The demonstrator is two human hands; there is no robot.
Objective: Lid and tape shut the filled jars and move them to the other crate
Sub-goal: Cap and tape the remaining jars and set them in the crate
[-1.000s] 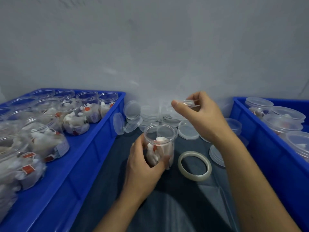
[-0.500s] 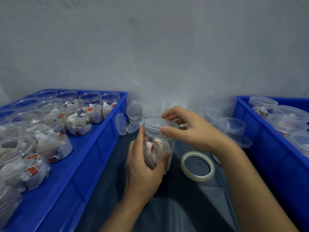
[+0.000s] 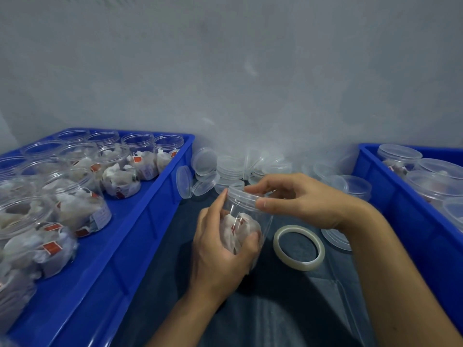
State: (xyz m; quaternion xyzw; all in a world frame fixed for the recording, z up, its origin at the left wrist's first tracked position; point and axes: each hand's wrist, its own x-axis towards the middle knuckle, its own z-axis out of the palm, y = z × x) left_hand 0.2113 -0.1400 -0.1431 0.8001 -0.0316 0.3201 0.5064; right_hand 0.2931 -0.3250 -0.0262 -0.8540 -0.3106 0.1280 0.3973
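Observation:
A clear plastic jar (image 3: 246,227) holding white sachets with red tags stands tilted on the dark cloth between two blue crates. My left hand (image 3: 220,249) grips its body from the left. My right hand (image 3: 298,199) holds the clear lid (image 3: 241,195) on the jar's mouth, thumb at the front of the rim and fingers curled over the top. A roll of clear tape (image 3: 299,247) lies flat just right of the jar. The left crate (image 3: 140,221) holds several open filled jars (image 3: 120,180). Lidded jars (image 3: 399,159) sit in the right crate (image 3: 411,219).
A heap of loose clear lids (image 3: 229,169) lies against the grey wall behind the jar, with more lids (image 3: 355,187) behind my right wrist. The crate walls rise on both sides of the cloth.
My right hand brought a lid from the pile down onto the jar and now holds it by the rim. The jar has tilted slightly in my left hand.

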